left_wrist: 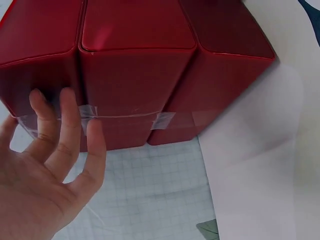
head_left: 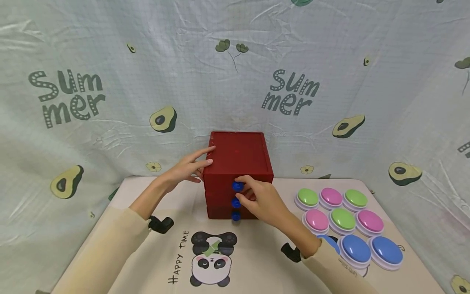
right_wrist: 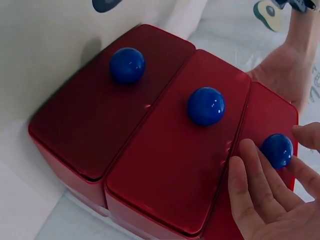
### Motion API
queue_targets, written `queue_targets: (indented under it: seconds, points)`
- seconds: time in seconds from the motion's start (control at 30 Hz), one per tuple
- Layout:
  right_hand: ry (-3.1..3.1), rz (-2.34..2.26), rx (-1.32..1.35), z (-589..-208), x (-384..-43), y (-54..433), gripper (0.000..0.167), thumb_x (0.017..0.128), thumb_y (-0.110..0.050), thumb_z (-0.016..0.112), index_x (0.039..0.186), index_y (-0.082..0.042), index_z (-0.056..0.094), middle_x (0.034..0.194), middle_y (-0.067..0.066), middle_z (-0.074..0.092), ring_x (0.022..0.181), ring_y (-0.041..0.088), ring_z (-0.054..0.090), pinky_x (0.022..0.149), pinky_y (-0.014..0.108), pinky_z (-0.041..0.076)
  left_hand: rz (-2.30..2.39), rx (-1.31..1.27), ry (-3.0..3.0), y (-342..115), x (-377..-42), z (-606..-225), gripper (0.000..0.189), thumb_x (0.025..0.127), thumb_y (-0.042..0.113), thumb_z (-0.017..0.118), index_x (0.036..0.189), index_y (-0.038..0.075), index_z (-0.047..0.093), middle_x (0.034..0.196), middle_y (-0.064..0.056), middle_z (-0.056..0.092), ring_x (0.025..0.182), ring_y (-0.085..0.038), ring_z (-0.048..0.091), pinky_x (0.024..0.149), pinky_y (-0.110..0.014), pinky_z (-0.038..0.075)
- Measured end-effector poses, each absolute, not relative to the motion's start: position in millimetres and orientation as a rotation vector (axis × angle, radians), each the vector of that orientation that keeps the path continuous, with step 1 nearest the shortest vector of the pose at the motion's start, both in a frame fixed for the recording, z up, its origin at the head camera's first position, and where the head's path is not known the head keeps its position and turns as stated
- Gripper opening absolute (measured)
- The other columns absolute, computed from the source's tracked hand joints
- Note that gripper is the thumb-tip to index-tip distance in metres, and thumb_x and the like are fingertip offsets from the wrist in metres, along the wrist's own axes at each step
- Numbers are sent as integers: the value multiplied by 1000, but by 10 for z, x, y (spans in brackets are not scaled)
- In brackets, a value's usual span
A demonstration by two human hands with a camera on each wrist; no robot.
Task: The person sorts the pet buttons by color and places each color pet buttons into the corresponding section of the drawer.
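1. Red drawer box (head_left: 236, 153) sits at rear middle of the worktop (head_left: 154, 261), against the printed cloth (head_left: 165, 61).
2. Right hand (head_left: 266, 202): thumb and fingers curled round the top blue knob (head_left: 238, 186); can't tell how tight.
3. Middle knob (head_left: 236, 203) just below the thumb, bottom knob (head_left: 236, 216) under that.
4. Left hand (head_left: 185, 168): fingers extended and spread, resting on box's left side, near clear tape (left_wrist: 162, 120).
5. Dome buttons (head_left: 342, 219) grouped at right.

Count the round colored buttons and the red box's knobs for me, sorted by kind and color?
Green buttons: 3
Pink buttons: 3
Blue buttons: 3 (one partly hidden)
Blue knobs: 3
Total: 12
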State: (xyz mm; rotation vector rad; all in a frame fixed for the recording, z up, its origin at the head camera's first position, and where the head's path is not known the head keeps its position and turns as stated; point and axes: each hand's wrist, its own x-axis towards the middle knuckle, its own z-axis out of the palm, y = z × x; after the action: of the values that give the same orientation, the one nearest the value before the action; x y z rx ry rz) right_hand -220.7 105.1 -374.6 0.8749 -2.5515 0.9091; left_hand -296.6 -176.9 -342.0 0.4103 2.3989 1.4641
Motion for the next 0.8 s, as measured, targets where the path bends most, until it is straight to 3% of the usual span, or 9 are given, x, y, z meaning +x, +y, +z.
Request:
queue_targets:
  seconds: [0.23, 0.47, 0.8]
  points:
    - [-2520, 866, 852, -3759, -2256, 1014, 33, 91, -18, 80, 121, -15, 68, 88, 0, 76, 72, 9, 71, 69, 22, 59, 1462, 407, 2438, -1751, -2974, -3435, 62, 105, 52, 51, 162, 40, 30, 99, -7, 73, 91, -24, 71, 100, -54, 53]
    - [-2486, 883, 843, -3761, -2276, 1005, 27, 90, -18, 80, 116, -17, 71, 84, 1, 76, 68, 7, 70, 67, 18, 57, 1503, 395, 2429, -1741, -2947, -3452, 60, 105, 52, 53, 160, 44, 32, 102, -8, 70, 105, -33, 67, 102, -55, 52]
    - [-2500, 872, 845, -3761, -2198, 1015, 27, 90, -18, 81, 115, -16, 71, 83, 0, 76, 68, 7, 70, 66, 17, 56, 1499, 389, 2422, -1729, -2951, -3471, 59, 104, 54, 52, 160, 48, 31, 97, -8, 65, 103, -31, 66, 99, -53, 55]
